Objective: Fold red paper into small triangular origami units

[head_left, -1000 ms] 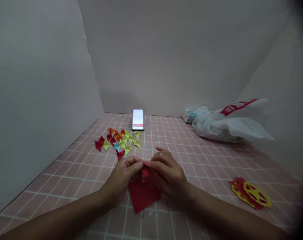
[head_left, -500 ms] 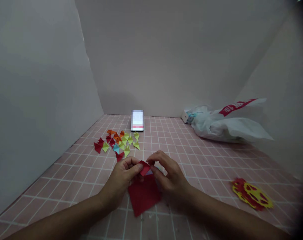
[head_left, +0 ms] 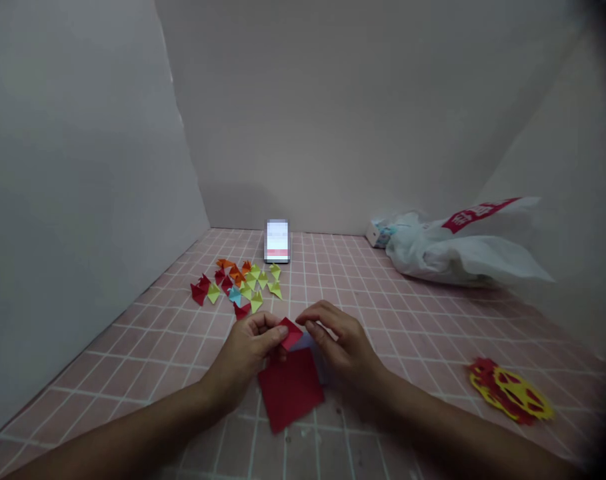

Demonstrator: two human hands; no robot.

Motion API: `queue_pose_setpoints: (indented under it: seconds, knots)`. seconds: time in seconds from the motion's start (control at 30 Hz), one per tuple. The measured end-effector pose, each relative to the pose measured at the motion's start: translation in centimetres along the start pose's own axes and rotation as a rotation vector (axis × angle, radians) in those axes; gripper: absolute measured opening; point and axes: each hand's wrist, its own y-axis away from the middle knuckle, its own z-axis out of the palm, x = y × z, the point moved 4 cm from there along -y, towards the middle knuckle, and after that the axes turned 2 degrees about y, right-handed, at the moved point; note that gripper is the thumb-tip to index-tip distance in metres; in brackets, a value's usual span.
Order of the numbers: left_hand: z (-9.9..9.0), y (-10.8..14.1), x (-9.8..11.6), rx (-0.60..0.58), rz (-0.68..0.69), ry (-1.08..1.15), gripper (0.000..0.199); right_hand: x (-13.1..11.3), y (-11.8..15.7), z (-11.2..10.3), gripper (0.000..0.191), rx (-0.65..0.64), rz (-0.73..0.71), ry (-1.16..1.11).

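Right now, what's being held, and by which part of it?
A small folded red paper, pinched at its left corner by the left hand. The right hand is at its right corner; can't tell if gripping.

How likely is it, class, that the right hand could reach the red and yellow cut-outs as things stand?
Probably yes: the red and yellow cut-outs lie to the right of the right hand, and nothing visible stands between them. Whether that hand touches the small red paper is hard to tell.
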Motion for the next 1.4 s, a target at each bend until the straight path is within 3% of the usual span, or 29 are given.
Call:
queue_pose_setpoints:
  seconds: [0.17,0.27,0.37,0.47,0.67,1.1,1.4]
  knots:
    - [0.2,0.1,0.4,-0.024,0.057,-0.075,0.026,0.7,0.2,0.4,0.002,-0.024,0.158,-0.062]
    - [0.3,0.2,0.4,-0.025,0.051,-0.094,0.024,0.9,0.1,0.3,0.011,0.012,0.199,-0.023]
    - [0.0,0.1,0.4,-0.006,0.037,-0.048,0.024,0.4,-0.1,-0.3,0.006,0.071,-0.001,0.048]
    - [0.0,0.1,0.4,-0.02,0.027,0.017,0.025,-0.1,-0.1,-0.2,0.014,-0.006,-0.189,0.065]
    - [0.3,0.2,0.2,-0.048,0.005,0.031,0.024,0.1,0.1,0.1,0.017,-0.068,-0.226,0.063]
    - [0.2,0.1,0.2,-0.083,0.037,0.022,0.025,0.4,0.2,0.4,0.01,-0.03,-0.098,-0.042]
    - [0.6,0.8,1.3,-0.099,0.148,-0.046,0.018,0.0,0.5,0.3,0.014,0.034,0.011,-0.046]
